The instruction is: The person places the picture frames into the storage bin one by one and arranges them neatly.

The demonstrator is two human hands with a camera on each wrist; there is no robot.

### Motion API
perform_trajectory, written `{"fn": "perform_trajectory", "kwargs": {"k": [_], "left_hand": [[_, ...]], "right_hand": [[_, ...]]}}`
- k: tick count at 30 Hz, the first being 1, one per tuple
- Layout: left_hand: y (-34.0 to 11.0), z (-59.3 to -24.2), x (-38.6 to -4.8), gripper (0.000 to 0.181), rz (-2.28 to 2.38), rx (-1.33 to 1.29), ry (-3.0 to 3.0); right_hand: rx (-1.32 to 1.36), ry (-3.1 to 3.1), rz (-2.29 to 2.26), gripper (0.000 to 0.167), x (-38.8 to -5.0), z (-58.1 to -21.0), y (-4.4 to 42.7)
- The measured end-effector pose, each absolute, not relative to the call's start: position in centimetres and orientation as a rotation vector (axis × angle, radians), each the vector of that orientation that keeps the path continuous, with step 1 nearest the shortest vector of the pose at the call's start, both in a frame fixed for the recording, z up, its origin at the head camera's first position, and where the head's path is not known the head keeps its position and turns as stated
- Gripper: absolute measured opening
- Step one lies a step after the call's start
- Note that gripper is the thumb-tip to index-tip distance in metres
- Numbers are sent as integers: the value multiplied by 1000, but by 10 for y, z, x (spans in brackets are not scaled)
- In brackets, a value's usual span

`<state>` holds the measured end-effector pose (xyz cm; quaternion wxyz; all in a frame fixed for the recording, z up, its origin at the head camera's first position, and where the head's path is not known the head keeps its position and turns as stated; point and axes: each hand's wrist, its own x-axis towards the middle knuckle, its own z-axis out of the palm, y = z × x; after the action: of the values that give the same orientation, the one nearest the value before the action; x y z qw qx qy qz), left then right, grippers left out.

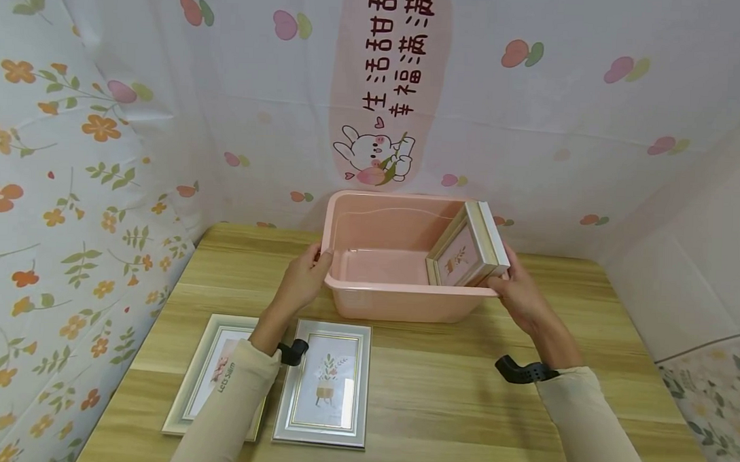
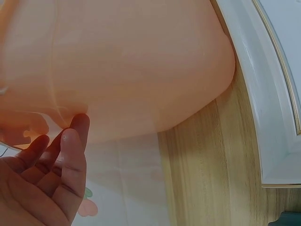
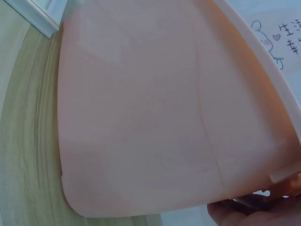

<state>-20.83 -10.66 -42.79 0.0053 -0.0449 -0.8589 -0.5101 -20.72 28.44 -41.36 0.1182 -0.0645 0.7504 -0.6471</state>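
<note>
A pink plastic tub [image 1: 404,304] stands at the back of the wooden table, close to the wall. My left hand [image 1: 303,277] grips its left end by the rim, thumb on top; in the left wrist view the fingers [image 2: 73,162] curl up against the tub's underside. At the opposite end my right hand [image 1: 519,290] holds the right rim, beside the picture frames [image 1: 459,256] that lean inside against that wall. Their tops stick out above the rim. Only part of the right hand's fingers [image 3: 235,214] shows in the right wrist view.
Two framed pictures lie flat near the table's front left: a silver-edged frame [image 1: 282,418] with a potted plant print, and a cream frame [image 1: 196,368] partly covered by my left sleeve. Patterned cloth [image 1: 263,132] hangs behind and at the left.
</note>
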Motion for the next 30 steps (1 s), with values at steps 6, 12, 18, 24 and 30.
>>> {"fn": "perform_trajectory", "kwargs": {"k": [6,12,18,24,30], "left_hand": [[-109,-428,-208,43,-1604,-152,-2708],[-119,-432,-208,49,-1747,-258,-2725],[-139,-443,-209,66,-2033,-443,-2765],[-152,-463,-207,50,-1937,-629,-2986],[-150,-477,-202,39,-1394,-806,-3289]], "right_hand": [[-191,2220,-1894,90,-207,-417,283],[-192,2235,-1888,89,-208,-420,283],[-183,2245,-1895,88,-208,-421,283],[-195,2254,-1899,86,-207,-421,283],[-186,2272,-1868,86,-207,-421,284]]}}
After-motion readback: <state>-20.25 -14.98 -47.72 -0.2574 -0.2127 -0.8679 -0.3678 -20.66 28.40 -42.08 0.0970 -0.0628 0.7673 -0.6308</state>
